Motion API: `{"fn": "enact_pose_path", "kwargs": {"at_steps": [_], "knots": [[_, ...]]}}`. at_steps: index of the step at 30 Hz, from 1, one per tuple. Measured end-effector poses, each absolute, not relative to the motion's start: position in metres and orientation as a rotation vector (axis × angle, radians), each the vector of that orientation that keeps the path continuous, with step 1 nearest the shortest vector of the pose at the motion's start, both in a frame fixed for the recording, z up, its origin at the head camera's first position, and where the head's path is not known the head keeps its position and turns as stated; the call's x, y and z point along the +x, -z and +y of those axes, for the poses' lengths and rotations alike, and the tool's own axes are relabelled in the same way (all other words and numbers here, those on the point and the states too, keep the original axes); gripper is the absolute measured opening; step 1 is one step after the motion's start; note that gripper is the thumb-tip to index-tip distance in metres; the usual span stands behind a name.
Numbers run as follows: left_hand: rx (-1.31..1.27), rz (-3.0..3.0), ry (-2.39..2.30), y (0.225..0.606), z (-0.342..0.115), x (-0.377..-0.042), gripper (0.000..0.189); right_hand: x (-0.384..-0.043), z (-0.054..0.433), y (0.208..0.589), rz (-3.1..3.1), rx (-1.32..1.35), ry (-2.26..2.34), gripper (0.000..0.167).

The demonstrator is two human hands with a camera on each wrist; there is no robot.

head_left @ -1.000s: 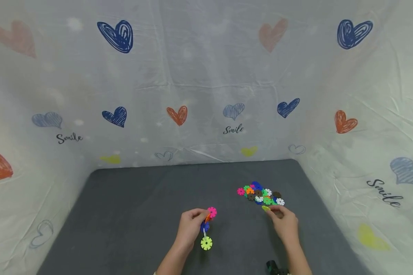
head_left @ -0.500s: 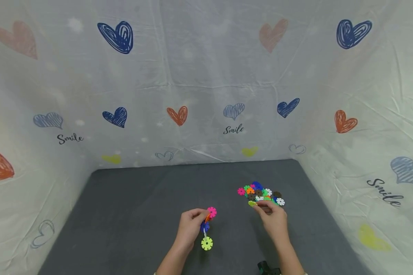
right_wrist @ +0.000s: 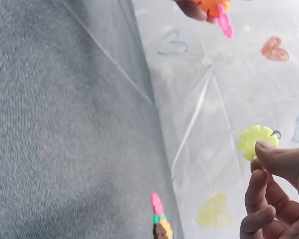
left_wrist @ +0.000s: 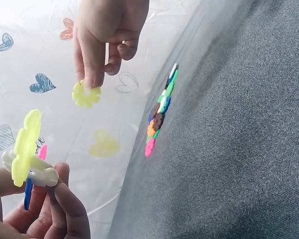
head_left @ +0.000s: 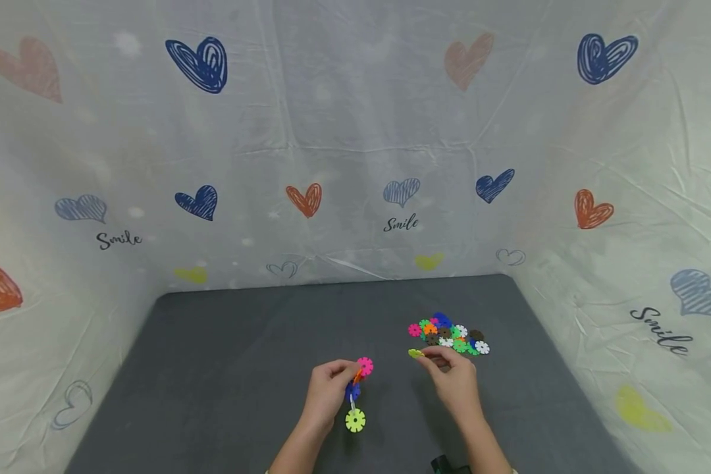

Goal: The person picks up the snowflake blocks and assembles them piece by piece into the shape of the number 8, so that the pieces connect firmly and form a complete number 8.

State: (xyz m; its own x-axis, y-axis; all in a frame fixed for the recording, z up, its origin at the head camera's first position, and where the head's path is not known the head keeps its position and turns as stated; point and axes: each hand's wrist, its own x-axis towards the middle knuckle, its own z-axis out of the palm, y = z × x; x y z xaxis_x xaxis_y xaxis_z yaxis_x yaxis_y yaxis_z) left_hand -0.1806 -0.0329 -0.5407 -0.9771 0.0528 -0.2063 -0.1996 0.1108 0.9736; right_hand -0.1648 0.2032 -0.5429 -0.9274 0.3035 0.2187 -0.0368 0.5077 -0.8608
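Note:
My left hand [head_left: 330, 390] grips a short chain of notched plastic discs slotted together. A pink disc [head_left: 365, 366] forms its far end, then come orange, blue [head_left: 353, 392] and white ones. A yellow disc [head_left: 355, 420] hangs at the near end; the left wrist view shows it edge-on beside the white disc [left_wrist: 44, 175]. Between thumb and fingers my right hand [head_left: 455, 382] pinches a loose yellow disc [right_wrist: 256, 142]. That disc is held to the right of the chain, apart from it. In the right wrist view the orange disc [right_wrist: 213, 6] of the chain shows at the top.
A pile of notched discs [head_left: 450, 334] in several colours lies on the dark grey table [head_left: 243, 368], just beyond my right hand. A black object [head_left: 444, 465] shows at the right wrist. Pale sheeting [head_left: 343, 118] printed with hearts surrounds the table's back and sides.
My right hand has moved left with the yellow disc, from the front of the pile toward the chain. The left hand and its chain have stayed in place.

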Motion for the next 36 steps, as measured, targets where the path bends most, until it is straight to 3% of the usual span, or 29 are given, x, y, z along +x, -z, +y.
{"fn": "enact_pose_path", "kwargs": {"at_steps": [36], "knots": [[-0.131, 2.184, -2.013, 0.544, -0.027, -0.183, 0.025, -0.164, 0.153, 0.54, -2.444, 0.114, -1.433, 0.014]]}}
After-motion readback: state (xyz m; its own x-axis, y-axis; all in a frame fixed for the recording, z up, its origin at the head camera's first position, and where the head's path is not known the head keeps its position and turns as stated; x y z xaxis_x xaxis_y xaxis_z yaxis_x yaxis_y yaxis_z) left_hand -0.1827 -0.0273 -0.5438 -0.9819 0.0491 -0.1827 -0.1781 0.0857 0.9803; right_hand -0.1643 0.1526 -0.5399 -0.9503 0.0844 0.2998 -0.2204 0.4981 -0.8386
